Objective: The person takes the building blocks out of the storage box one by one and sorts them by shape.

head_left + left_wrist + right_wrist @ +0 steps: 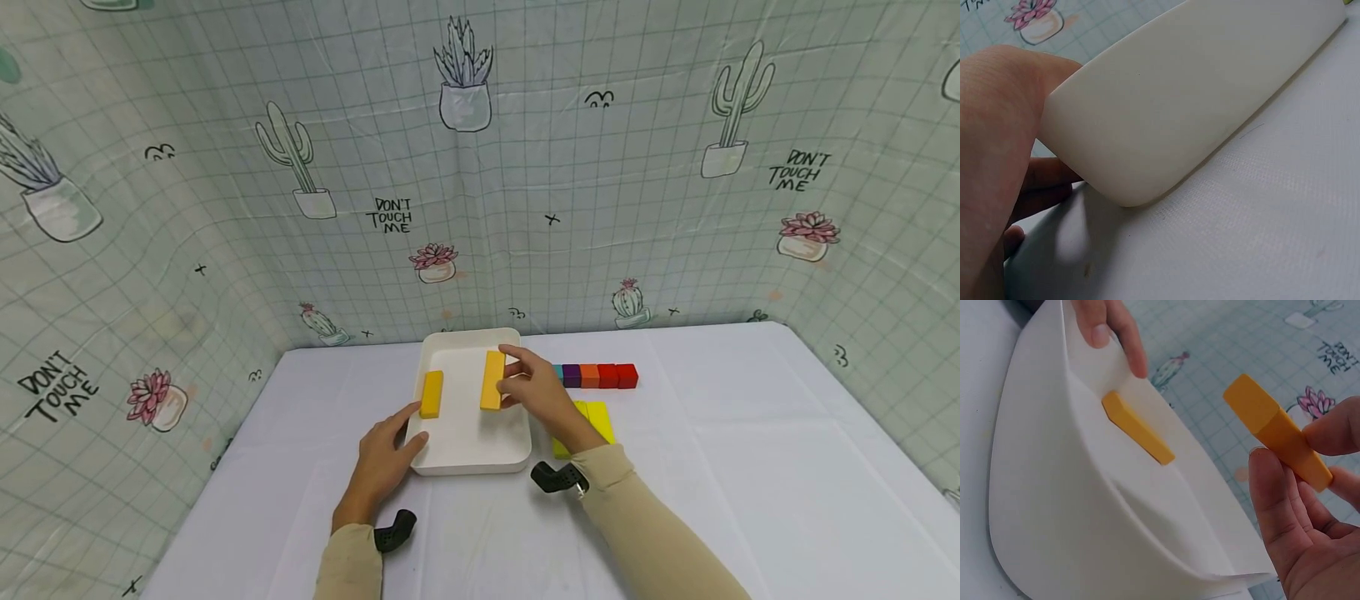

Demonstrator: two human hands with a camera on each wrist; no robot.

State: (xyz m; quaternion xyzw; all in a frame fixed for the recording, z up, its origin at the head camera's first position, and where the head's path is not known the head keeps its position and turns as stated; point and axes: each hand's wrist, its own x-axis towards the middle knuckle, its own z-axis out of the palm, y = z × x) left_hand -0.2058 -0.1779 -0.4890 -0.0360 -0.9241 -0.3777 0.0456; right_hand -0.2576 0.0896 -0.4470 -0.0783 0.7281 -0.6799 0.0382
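Note:
A shallow white tray (467, 454) lies on the table, and my left hand (382, 457) holds its left wall near the front corner. In the left wrist view, the left thumb goes over the rim while other fingers show beyond the outer wall (1166, 119). Over the right half of the tray, my right hand (534, 385) pinches an orange-yellow rectangular block (492, 380) between thumb and fingertips. The right wrist view shows this held block (1279, 428) raised above the rim. A second block (431, 394) of the same colour lies inside the tray along the left side.
Right of the tray stands a row of small cubes, with red (627, 376), orange (589, 376) and purple (572, 376) ones showing. Bright yellow blocks (598, 417) lie in front of the row, partly hidden by the right wrist. A cactus-print cloth (525, 167) hangs behind the table.

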